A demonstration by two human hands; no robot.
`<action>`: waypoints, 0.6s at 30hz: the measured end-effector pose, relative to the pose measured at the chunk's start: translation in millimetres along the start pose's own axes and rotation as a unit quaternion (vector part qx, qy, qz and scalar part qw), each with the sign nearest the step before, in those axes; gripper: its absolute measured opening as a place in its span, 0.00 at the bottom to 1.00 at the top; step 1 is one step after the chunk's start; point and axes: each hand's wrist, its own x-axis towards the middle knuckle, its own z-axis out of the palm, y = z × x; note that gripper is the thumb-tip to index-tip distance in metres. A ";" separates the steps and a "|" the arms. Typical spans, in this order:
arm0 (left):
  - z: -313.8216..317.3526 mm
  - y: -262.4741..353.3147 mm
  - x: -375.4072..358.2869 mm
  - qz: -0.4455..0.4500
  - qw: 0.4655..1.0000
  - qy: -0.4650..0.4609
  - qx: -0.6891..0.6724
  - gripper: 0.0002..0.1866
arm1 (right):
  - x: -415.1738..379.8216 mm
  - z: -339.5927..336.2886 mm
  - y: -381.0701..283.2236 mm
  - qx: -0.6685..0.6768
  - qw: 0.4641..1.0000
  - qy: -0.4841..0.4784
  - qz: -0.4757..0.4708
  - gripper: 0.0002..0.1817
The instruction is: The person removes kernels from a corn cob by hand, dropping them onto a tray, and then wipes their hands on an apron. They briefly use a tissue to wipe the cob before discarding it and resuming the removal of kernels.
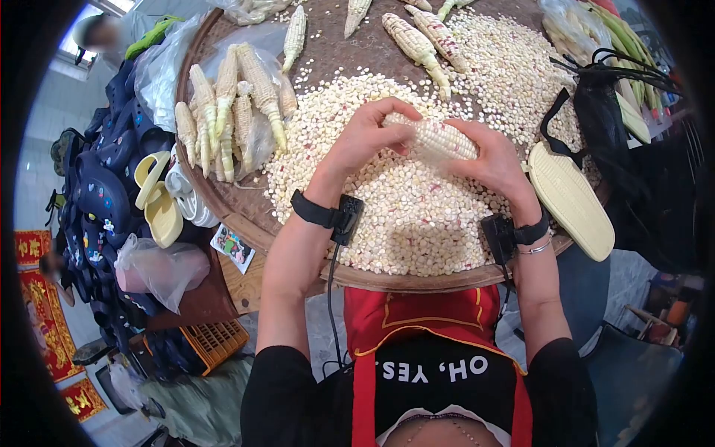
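Between my two hands is an ear of corn (pixel 441 140) with pale kernels and a few reddish ones, held above a heap of loose kernels (pixel 417 216). My right hand (pixel 491 158) is closed around its right end. My left hand (pixel 378 132) is curled, with thumb and fingers pressed at the ear's left end; part of that end is hidden by them. The kernels lie in a wide round woven tray (pixel 246 227). Several stripped cobs (pixel 227 104) are piled at its left side, and partly stripped ears (pixel 413 43) rest at the far side.
A cream-coloured slipper sole (pixel 570 201) with a dark strap sits at the tray's right edge, near black bags (pixel 625 141). To the left are many dark blue clogs (pixel 104 186), yellow sandals (pixel 160 212), a pink item in plastic (pixel 165 270) and an orange crate (pixel 216 344).
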 end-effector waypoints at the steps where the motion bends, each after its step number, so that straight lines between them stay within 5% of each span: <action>1: 1.7 -0.1 -0.6 0.028 0.999 -0.009 0.041 0.10 | -0.3 -0.6 -1.1 0.010 1.000 0.004 0.001 0.30; 18: 1.2 7.2 -4.4 0.028 0.991 -0.004 0.127 0.11 | -0.1 16.0 -7.6 -0.086 0.995 0.041 -0.043 0.32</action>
